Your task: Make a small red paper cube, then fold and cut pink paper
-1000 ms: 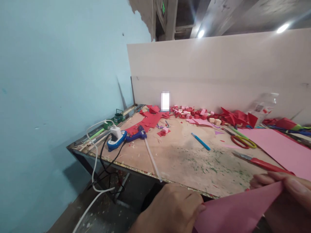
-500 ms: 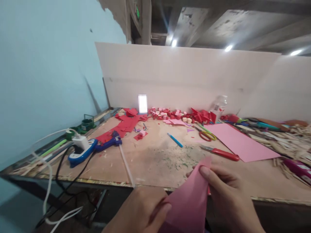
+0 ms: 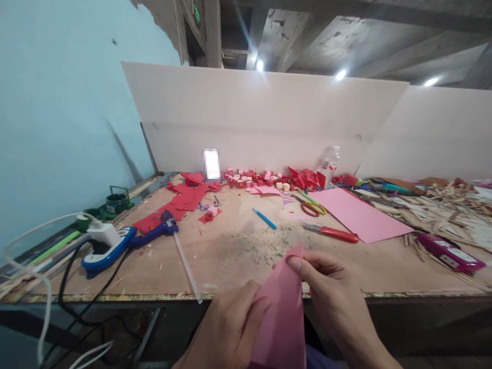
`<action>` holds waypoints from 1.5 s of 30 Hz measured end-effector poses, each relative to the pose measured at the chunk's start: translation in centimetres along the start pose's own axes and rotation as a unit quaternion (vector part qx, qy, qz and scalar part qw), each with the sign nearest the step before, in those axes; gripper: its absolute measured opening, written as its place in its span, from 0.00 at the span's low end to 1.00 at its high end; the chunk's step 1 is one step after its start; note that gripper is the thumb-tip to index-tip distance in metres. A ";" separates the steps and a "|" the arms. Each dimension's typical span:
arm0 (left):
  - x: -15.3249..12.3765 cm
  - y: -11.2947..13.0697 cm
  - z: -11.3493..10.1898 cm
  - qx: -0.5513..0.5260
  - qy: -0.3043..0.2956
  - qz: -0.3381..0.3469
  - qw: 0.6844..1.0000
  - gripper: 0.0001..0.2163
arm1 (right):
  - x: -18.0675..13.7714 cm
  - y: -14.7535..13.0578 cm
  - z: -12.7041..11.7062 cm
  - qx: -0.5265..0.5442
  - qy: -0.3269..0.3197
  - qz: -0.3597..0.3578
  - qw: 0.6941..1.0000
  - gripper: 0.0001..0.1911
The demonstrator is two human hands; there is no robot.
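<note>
A folded sheet of pink paper [image 3: 282, 312] is held over the table's near edge, its pointed tip upward. My left hand [image 3: 234, 323] grips its left side, thumb on the face of the paper. Near the tip, my right hand [image 3: 330, 289] pinches the right edge between thumb and fingers. Beyond the hands, a red-handled knife [image 3: 334, 234], scissors with red and yellow handles [image 3: 313, 207] and a blue pen [image 3: 264, 218] lie on the table. A larger pink sheet [image 3: 357, 215] is spread to the right.
At left, a blue glue gun [image 3: 156, 233] with a glue stick lies beside a blue power strip [image 3: 103, 256] with cords. Red paper pieces [image 3: 188, 197] and small cubes [image 3: 249, 178] line the back, near a plastic bottle [image 3: 328, 165]. Wood strips [image 3: 449, 215] and a purple device [image 3: 449, 252] are at right.
The camera view has turned to the right, so the tabletop things appear further left. Both hands keep their hold on the folded pink paper, which appears slightly more upright.
</note>
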State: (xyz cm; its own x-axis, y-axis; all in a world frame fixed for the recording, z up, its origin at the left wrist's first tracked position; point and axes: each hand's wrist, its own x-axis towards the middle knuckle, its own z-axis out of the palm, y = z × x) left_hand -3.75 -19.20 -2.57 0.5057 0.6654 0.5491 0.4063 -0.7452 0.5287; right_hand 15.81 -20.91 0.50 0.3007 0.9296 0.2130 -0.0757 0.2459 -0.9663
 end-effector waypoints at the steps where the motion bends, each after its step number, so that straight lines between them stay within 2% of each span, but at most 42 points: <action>1: 0.1 0.0 -0.1 0.004 0.003 0.004 1.000 0.14 | 0.0 -0.1 0.0 -0.004 -0.007 0.000 1.000 0.14; 11: 0.3 0.4 -0.2 0.025 0.008 0.014 1.000 0.15 | 0.1 -0.8 -0.1 0.004 -0.053 -0.027 0.998 0.12; 16: 0.3 0.2 0.1 0.007 -0.021 0.011 1.000 0.16 | 0.4 -1.1 0.1 0.011 -0.016 -0.050 0.999 0.10; 21: 0.2 0.0 0.2 0.002 -0.022 0.012 1.000 0.15 | 0.5 -1.3 -0.3 -0.005 -0.046 -0.030 0.998 0.11; 29: 0.7 0.5 -0.1 0.001 -0.010 -0.004 1.000 0.15 | 0.8 -0.9 -0.6 0.060 -0.080 -0.014 0.995 0.08; 35: 1.5 0.5 0.4 0.016 0.004 0.006 1.000 0.14 | 1.3 -0.8 0.1 0.093 -0.042 -0.073 0.992 0.08; 42: 0.2 -0.3 0.9 0.031 0.001 0.049 0.998 0.14 | 2.7 -0.6 0.0 0.116 0.044 -0.086 0.989 0.07; 45: -0.1 -0.3 0.8 0.057 0.020 0.042 0.997 0.15 | 2.5 -0.4 -0.5 0.063 -0.002 -0.060 0.996 0.10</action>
State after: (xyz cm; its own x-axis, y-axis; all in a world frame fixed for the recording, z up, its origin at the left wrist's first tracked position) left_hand -3.33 -19.08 -3.27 0.5113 0.5996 0.6156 0.4490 -0.7972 0.4035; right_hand 17.06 -18.86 1.33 0.3117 0.8923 0.3267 -0.1575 0.3876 -0.9083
